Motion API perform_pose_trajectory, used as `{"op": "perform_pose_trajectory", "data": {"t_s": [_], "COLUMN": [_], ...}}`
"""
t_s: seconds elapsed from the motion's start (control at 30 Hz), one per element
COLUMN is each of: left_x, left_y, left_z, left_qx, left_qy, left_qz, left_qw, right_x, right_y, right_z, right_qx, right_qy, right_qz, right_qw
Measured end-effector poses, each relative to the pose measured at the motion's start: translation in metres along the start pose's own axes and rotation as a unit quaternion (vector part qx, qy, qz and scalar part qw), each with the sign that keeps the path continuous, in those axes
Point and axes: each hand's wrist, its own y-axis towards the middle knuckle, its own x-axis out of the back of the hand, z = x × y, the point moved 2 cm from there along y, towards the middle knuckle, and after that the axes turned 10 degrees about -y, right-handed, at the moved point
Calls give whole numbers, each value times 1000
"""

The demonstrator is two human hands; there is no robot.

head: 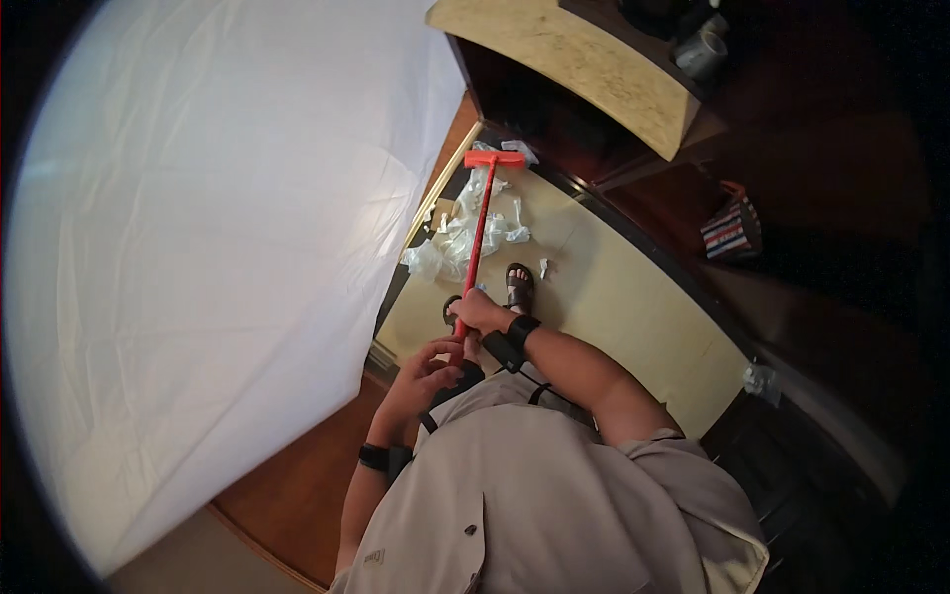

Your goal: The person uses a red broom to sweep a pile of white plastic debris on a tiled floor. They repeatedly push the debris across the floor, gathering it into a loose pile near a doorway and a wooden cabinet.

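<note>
My right hand [482,310] is wrapped around the red handle of a long-handled broom [480,230]. The fingers and thumb of my left hand [427,375] curl loosely about the handle's top end, nearest my body. Away from me, the broom's flat red head [495,159] is at the far end of the floor; its bristles cannot be made out. Crumpled clear plastic bags [464,237] lie under and beside the handle. More plastic film [519,151] sits just past the head, and a small white scrap [544,267] lies near my right foot.
A white sheet [223,223] covers a large surface on the left, above a brown wooden panel [297,482]. Beyond the pale floor [631,319] stands a stone-topped counter [579,67]. A striped bag [733,230] is at right, with clear plastic [761,382] by the floor edge.
</note>
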Motion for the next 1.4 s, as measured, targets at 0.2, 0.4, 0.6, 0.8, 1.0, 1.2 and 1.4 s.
{"op": "perform_pose_trajectory", "data": {"t_s": [0.2, 0.4, 0.6, 0.8, 1.0, 1.2, 1.4], "left_x": [24, 39, 21, -7, -43, -106, -154], "left_y": [-17, -31, -57, -73, -125, -182, -177], "left_z": [56, 140, 225, 342, 516, 512, 482], "left_qx": [15, 9, 4, 18, -232, 161, 120], "left_qy": [-43, -108, -142, -194, 347, -133, -181], "left_qz": [-127, -209, -239, -269, -242, -385, -442], "left_qw": [991, 972, 960, 943, 876, 899, 870], "right_x": [-7, -6, 53, 114, 134, 159, 167], "right_y": [-8, -35, -84, -208, -310, -268, -174], "right_z": [-15, -14, -67, -109, -104, -97, -68], "right_qx": [47, 105, 269, -59, -183, -117, -130], "right_qy": [-273, -438, -667, -523, -303, -323, -265], "right_qz": [103, 199, 329, 220, 128, 45, 78], "right_qw": [955, 870, 612, 821, 926, 938, 952]}}
